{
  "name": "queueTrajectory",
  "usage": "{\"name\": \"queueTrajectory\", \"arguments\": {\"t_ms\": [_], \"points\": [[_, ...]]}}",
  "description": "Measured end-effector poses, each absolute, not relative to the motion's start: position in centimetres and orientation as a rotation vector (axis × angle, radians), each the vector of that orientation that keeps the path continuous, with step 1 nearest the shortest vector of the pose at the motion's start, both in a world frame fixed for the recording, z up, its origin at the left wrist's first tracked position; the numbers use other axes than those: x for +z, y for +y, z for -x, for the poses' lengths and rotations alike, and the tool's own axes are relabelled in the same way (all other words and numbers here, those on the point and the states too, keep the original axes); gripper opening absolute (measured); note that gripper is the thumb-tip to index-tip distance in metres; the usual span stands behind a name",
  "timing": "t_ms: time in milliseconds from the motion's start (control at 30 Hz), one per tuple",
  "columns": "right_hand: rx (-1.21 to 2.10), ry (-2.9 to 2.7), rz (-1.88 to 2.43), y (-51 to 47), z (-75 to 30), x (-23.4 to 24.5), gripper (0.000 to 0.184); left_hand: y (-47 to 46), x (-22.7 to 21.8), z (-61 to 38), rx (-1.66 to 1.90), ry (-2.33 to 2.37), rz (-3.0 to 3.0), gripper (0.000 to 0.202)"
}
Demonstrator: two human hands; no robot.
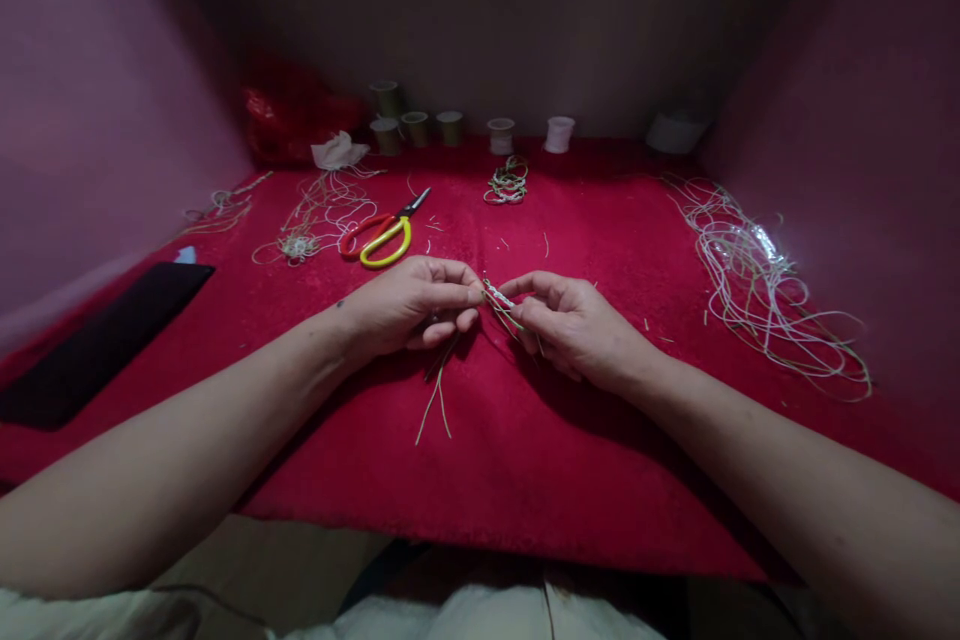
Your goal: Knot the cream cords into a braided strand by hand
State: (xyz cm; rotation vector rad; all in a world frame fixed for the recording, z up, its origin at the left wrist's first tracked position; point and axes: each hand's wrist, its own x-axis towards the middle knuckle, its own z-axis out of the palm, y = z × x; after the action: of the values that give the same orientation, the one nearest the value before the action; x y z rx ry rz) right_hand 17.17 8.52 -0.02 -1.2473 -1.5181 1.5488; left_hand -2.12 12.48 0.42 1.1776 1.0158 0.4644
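Just in front of red-and-yellow scissors (382, 232), left hand (409, 305) and right hand (574, 325) pinch a short knotted pale cord strip (501, 300); loose ends (437, 400) trail unknotted.

dim, reddish cast | glare far right | edges bowed | background dark, soft

Forearms (187, 440) bare; small dark mark (341, 303) by left hand (409, 305); whitish clothing (480, 620) below

home craft nook, red cloth table (600, 480), thread spools (450, 127), scissors (384, 234), cords (757, 280)
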Motion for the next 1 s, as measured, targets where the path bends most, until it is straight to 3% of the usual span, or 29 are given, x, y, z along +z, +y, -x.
{"name": "queueTrajectory", "arguments": {"t_ms": [1000], "points": [[1.532,-1.549,1.269,8.5,-17.07,0.04,0.017,12.6,0.2,2.19,0.494,0.95,-1.182,0.012]]}}
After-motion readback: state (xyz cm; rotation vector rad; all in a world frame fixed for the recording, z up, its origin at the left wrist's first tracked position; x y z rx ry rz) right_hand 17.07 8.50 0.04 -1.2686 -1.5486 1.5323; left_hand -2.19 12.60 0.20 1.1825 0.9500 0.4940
